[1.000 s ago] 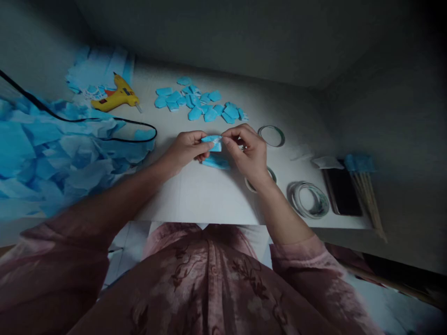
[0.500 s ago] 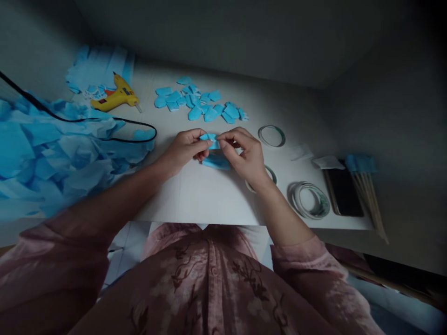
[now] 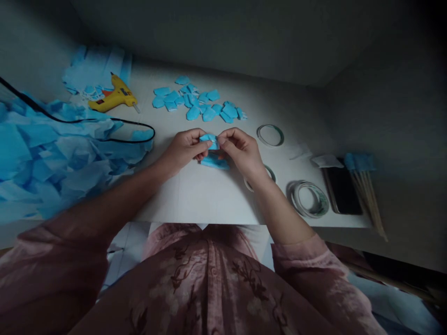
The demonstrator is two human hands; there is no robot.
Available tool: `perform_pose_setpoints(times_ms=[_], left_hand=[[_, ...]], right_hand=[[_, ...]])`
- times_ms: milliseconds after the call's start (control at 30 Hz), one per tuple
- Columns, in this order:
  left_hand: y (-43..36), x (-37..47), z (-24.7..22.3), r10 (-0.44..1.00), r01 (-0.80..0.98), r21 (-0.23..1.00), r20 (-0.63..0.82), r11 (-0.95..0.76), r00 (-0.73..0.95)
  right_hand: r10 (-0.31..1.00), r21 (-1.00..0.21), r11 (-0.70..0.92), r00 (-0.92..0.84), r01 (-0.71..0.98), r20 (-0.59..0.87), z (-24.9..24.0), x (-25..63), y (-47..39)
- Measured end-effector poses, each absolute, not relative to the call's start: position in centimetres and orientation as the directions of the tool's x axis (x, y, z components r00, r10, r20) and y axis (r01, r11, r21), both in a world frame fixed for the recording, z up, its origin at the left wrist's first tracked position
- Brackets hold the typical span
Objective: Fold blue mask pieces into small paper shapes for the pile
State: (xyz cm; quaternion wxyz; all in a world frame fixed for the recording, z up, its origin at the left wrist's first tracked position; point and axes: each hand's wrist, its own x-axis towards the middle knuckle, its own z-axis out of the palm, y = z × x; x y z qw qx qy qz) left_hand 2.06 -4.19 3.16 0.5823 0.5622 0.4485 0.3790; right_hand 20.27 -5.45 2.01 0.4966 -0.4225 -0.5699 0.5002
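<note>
Between my two hands, above the white table (image 3: pixel 195 200), is a small folded piece of blue fabric (image 3: pixel 208 138). My left hand (image 3: pixel 186 148) pinches its left end, thumb on top. At its right end, my right hand (image 3: pixel 240 148) has thumb and forefinger pressed together on the edge. Just below the fingers lies another blue fabric strip (image 3: pixel 213 161), partly covered by the hands. Several folded blue pieces (image 3: pixel 192 100) are scattered on the table beyond my hands.
A yellow glue gun (image 3: pixel 117 95) lies at the back left, its black cord (image 3: pixel 139 124) looping over a heap of blue fabric scraps (image 3: pixel 45 158). On the right are tape rolls (image 3: pixel 309 199), a dark phone (image 3: pixel 344 190) and wooden sticks with blue tops (image 3: pixel 365 181).
My right hand's fingers have drawn closer together at the right end of the blue piece. My left hand keeps its pinch. The view has shifted slightly.
</note>
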Motion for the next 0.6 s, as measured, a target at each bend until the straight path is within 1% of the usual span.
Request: perform_pose_setpoints(times_ms=[100,333,600], left_hand=[[-4.2,2.09,3.18,0.948,0.073,0.994,-0.097,0.079,0.303],[-4.26,2.08,3.08,0.947,0.073,0.994,-0.104,0.086,0.304],[-4.04,1.82,2.74,0.926,0.043,0.995,-0.097,0.087,0.365]], right_hand=[[0.982,-0.992,0.121,-0.139,-0.048,0.126,2.17,20.2,-5.54],[0.984,-0.992,0.122,-0.13,-0.03,0.124,1.6,20.15,-5.18],[0.986,-0.989,0.134,-0.093,-0.067,0.14,1.78,20.09,-5.3]])
